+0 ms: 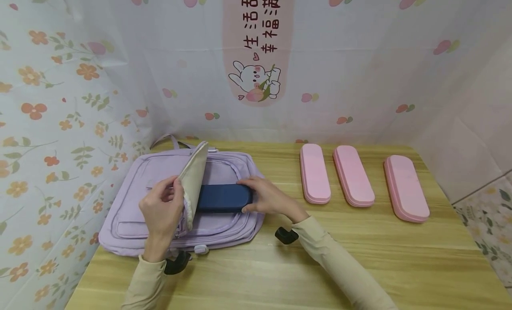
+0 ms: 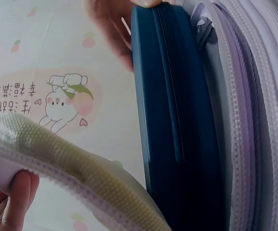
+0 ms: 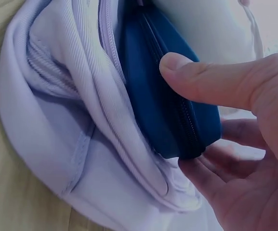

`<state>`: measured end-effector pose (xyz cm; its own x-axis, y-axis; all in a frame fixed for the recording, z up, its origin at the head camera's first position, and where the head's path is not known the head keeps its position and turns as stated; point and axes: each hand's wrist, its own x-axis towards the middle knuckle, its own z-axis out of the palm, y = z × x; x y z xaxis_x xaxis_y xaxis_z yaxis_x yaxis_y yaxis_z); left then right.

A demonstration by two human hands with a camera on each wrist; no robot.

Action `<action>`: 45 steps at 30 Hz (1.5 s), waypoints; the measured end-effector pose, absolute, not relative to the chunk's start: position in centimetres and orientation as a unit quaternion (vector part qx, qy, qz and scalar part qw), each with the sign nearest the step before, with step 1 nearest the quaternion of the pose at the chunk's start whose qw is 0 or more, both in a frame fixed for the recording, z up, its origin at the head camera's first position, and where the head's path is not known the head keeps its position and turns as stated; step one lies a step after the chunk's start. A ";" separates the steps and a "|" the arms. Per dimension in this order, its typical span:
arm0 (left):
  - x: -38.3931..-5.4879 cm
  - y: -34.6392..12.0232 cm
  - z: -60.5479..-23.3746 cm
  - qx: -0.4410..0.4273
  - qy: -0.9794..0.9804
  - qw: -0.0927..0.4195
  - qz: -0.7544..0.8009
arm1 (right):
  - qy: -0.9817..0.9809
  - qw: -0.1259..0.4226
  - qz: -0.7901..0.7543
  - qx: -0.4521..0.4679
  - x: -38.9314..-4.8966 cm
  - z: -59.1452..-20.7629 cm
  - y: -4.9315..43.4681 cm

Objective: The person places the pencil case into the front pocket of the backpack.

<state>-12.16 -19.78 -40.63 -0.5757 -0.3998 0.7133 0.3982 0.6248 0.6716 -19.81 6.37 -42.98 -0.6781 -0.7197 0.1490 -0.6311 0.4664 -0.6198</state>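
A lavender backpack [image 1: 140, 176] lies flat on the table at the left, its front pocket unzipped. My left hand [image 1: 164, 210] pinches the edge of the pocket flap [image 1: 195, 176] and holds it raised, showing the cream lining. A dark blue zippered case [image 1: 224, 198] lies partly inside the pocket, its left end hidden behind the flap. Around the case's right end curls my right hand [image 1: 266, 196]. In the right wrist view the thumb presses near the zipper of the blue case [image 3: 148, 96], with the other fingers under its end.
Three pink cases, a left one [image 1: 315, 173], a middle one [image 1: 354, 175] and a right one [image 1: 406, 188], lie on the wooden table [image 1: 248, 279] to the right. Patterned cloth [image 1: 192, 78] hangs behind and along the sides.
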 end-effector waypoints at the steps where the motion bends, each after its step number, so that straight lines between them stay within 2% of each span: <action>1: -12.2 -19.7 -40.6 0.002 -0.775 0.459 -0.434 | 0.855 0.070 -0.329 -0.394 -19.8 -42.9 6.2; 7: -12.2 -19.5 -40.5 0.004 -0.775 0.460 -0.433 | 0.863 0.075 -0.314 -0.388 -19.9 -42.9 5.0; 17: -12.3 -19.6 -40.7 0.001 -0.776 0.455 -0.437 | 0.858 0.046 -0.333 -0.389 -19.6 -44.0 3.1; 30: -12.4 -19.4 -41.4 -0.020 -0.770 0.479 -0.421 | 0.859 0.093 -0.387 -0.321 -18.7 -44.7 0.6; 37: -12.2 -19.5 -41.5 -0.009 -0.775 0.474 -0.418 | 0.856 0.067 -0.379 -0.346 -18.6 -45.3 0.3; 45: -12.1 -19.7 -41.6 -0.004 -0.775 0.472 -0.420 | 0.863 0.061 -0.369 -0.339 -18.5 -44.8 1.4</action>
<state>-12.14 -19.70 -41.63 -0.5546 -0.3905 0.7348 0.4032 0.6463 0.6479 -18.49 1.45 -44.83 -0.7630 -0.6301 0.1440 -0.5393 0.4979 -0.6791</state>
